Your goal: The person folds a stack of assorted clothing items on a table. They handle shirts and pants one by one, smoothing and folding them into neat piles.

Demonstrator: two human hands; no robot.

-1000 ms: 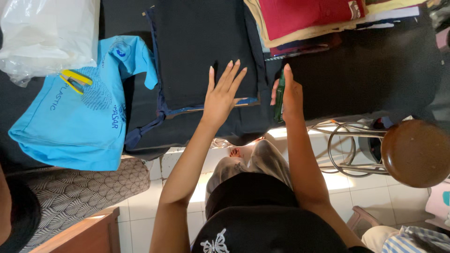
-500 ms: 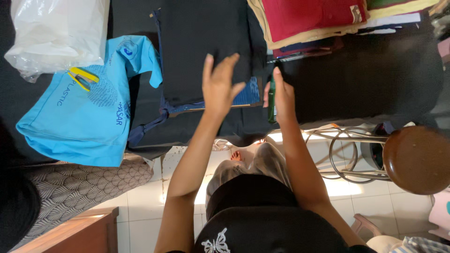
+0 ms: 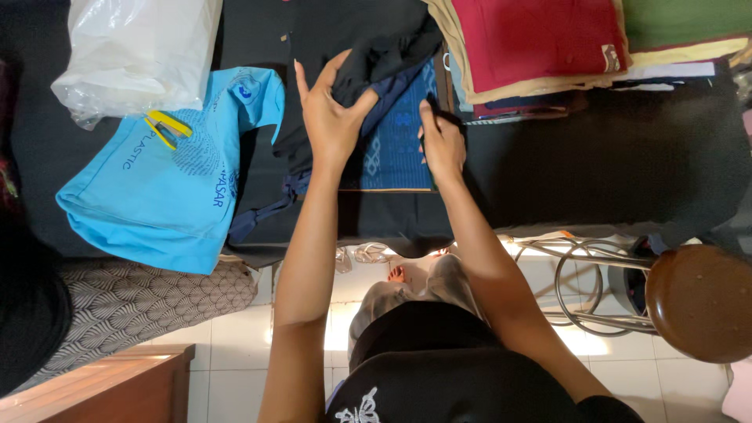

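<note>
L hand (image 3: 333,117) has its grip pinched on a bunched fold of black cloth (image 3: 368,47), lifting it off a dark blue patterned cloth (image 3: 395,133) lying flat beneath. Thumb and fingers are pressed together around the fold, palm facing down. R hand (image 3: 442,141) sits just beside, at the right edge of the blue cloth, fingers curled & pressed down on the black cloth's edge; whether it really pinches the fabric or only pins it, can't tell. Both forearms reach up from the bottom of the view, w/ a gap between them.

Both cloths lie on a worktop (image 3: 611,157) covered in dark fabric, roughly mid-frame. Left of the hands, partly under the black cloth, is a light blue tote bag (image 3: 157,188) w/ printing on it; a yellow stapler (image 3: 166,128) rests on its upper part. Above that, a clear plastic bag (image 3: 133,55). Upper right, a stack of folded cloths (image 3: 540,39), red on top w/ cream & green ones by it, near the R hand but apart. Lower right, off the worktop, a round brown stool (image 3: 701,301) w/ metal legs stands on white floor tiles (image 3: 227,345)
</note>
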